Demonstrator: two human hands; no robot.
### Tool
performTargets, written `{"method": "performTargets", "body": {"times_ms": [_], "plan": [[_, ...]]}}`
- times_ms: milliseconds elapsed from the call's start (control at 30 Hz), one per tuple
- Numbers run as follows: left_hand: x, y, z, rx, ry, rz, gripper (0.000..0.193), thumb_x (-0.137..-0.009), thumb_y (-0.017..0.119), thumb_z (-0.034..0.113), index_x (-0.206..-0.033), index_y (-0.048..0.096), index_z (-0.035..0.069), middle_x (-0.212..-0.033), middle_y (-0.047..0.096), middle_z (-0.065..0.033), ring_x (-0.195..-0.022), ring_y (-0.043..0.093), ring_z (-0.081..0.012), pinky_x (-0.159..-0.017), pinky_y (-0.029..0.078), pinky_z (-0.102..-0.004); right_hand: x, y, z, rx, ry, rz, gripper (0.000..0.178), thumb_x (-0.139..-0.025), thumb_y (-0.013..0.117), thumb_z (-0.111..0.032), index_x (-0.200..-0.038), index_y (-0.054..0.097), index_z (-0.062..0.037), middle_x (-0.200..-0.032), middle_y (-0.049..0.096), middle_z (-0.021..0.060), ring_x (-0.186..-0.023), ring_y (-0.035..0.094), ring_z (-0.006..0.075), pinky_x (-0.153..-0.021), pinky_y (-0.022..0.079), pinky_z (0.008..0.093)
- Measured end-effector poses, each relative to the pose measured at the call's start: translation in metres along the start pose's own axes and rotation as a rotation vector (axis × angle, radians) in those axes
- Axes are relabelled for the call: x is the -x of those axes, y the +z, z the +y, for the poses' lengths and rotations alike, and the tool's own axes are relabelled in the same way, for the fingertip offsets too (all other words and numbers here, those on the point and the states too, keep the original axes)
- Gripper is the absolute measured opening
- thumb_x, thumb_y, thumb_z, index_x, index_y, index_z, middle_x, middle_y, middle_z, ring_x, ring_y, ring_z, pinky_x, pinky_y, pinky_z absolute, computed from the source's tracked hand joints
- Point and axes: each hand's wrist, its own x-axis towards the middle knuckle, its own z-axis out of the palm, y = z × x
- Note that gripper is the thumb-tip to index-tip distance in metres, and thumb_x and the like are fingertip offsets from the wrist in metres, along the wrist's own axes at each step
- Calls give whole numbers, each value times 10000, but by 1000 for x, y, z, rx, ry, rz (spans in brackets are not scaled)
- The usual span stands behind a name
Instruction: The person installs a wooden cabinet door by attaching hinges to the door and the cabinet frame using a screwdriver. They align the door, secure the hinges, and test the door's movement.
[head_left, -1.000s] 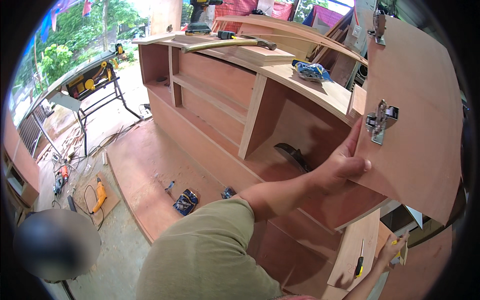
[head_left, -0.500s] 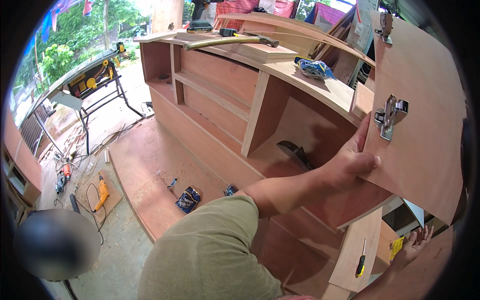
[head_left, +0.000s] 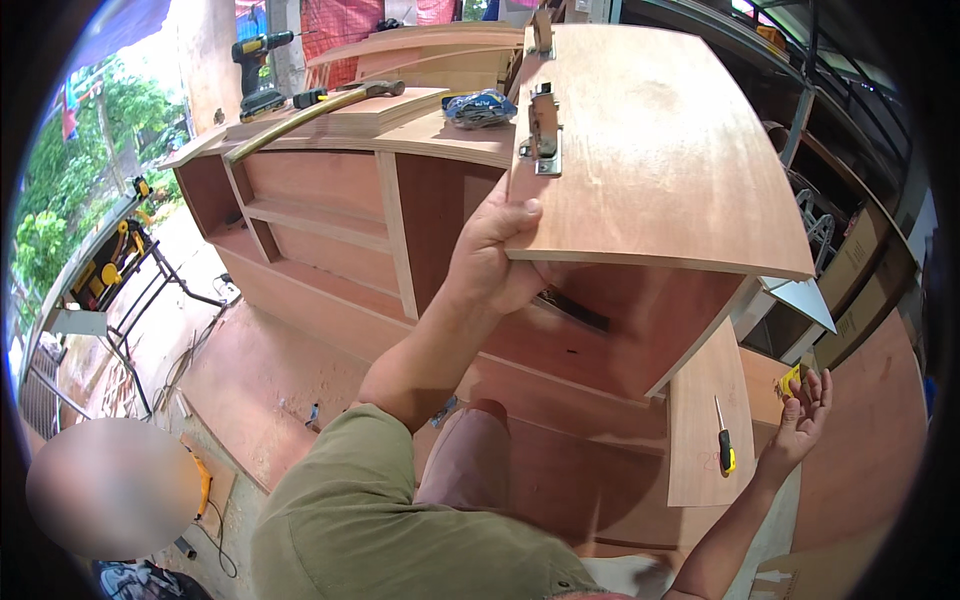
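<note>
In my left hand (head_left: 495,245) I grip a plywood door panel (head_left: 665,160) by its lower left corner, thumb on the face and fingers behind. Two metal cabinet hinges, an upper hinge (head_left: 542,35) and a lower hinge (head_left: 543,135), are fixed along its left edge. The panel is held up in front of the right compartment of a wooden cabinet (head_left: 330,225), hiding part of it. My right hand (head_left: 803,415) is raised at the right with fingers apart, holding nothing. Near it, a screwdriver (head_left: 725,450) with a yellow and black handle lies on a plywood strip (head_left: 690,480).
On the cabinet top are a cordless drill (head_left: 258,70), a hammer (head_left: 320,115) and a blue plastic packet (head_left: 480,108). A dark curved object (head_left: 575,308) lies inside the right compartment. An orange corded tool (head_left: 203,485) is on the floor at left; cardboard boxes (head_left: 865,275) stand at right.
My view has turned right, so the cabinet appears further left. The panel, still in my left hand, has shifted left and tilted in view. My right hand stays raised and open.
</note>
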Motion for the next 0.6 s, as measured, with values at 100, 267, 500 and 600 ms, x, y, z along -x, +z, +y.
{"method": "performTargets", "body": {"times_ms": [100, 267, 500, 600], "plan": [[-2, 0, 6, 27, -59, 8, 561, -876, 467, 80, -1395, 272, -9, -1238, 527, -205, -1076, 622, -322, -789, 606, -466, 3, -4, 5, -27, 11, -4, 565, -920, 604, -184, -1426, 394, -42, -1324, 490, 122, -1093, 551, 192, -963, 415, 321], [-2, 0, 25, 129, -150, -12, 633, -868, 505, 137, -1430, 250, -5, -1333, 476, -250, -1151, 561, -397, -921, 522, -563, 7, 0, -1, -40, 4, -6, 563, -913, 594, -164, -1424, 394, -38, -1325, 491, 123, -1082, 547, 188, -952, 417, 316], [-8, -10, 79, 334, -279, -223, 528, -942, 426, 167, -1319, 326, -189, -1337, 451, -346, -1244, 472, -467, -1029, 445, -577, 12, 9, 1, -86, -1, -30, 555, -911, 604, -163, -1413, 407, -32, -1327, 506, 115, -1071, 568, 174, -933, 435, 305], [-9, -21, 105, 232, -228, -44, 489, -949, 408, 143, -1300, 339, -189, -1315, 464, -352, -1196, 515, -470, -1012, 469, -565, 16, 12, 0, -105, 7, -15, 563, -892, 668, -212, -1380, 446, -40, -1299, 517, 111, -1057, 560, 166, -920, 437, 303]]}}
